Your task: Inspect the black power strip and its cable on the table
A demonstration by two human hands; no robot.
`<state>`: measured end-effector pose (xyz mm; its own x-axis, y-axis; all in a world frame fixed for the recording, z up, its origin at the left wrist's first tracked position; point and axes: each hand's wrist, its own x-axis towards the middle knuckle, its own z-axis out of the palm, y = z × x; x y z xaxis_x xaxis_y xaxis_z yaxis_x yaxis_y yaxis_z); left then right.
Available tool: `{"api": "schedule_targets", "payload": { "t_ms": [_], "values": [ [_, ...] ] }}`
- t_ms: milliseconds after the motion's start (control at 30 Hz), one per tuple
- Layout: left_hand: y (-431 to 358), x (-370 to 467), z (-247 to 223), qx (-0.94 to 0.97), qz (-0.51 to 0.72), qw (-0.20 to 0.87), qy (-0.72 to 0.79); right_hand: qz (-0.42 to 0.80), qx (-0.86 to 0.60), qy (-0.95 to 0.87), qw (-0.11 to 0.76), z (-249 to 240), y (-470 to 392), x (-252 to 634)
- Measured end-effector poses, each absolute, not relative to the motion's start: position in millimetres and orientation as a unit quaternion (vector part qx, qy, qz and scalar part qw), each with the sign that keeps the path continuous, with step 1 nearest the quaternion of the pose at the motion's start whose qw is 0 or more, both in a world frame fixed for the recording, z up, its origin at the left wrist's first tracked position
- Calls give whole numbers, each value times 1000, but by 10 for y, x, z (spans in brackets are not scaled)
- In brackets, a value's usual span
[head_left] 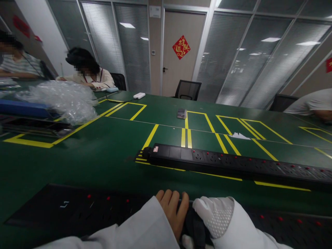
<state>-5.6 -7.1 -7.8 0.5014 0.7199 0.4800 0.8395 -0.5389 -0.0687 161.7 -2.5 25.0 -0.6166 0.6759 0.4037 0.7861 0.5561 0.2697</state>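
Observation:
A long black power strip (111, 211) with red indicator dots and an "L1" marking lies along the near edge of the table. My left hand (174, 209), bare below a white sleeve, lies over its middle, fingers close together and bent over its far edge. Right beside it, my right hand (216, 215) wears a white glove with pale grip dots. That hand is closed around a dark, thick object (196, 226) whose kind I cannot make out; the glove and sleeve hide much of it. A second black power strip (220, 160) with sockets lies farther out.
Yellow tape outlines (150, 136) mark the green table (103, 166). Clear plastic wrap (61, 98) and a blue box (24, 108) lie at left. A small patterned object (181, 113) and white scrap (240, 136) lie beyond. Other people (88, 71) sit around the table.

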Motion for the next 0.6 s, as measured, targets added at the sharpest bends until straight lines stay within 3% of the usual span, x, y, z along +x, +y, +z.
{"api": "schedule_targets", "payload": {
  "t_ms": [600],
  "values": [
    [-30,-53,-165,-841,-245,180,-446,-250,-413,-857,179,238,-1,1595]
  ]
}}
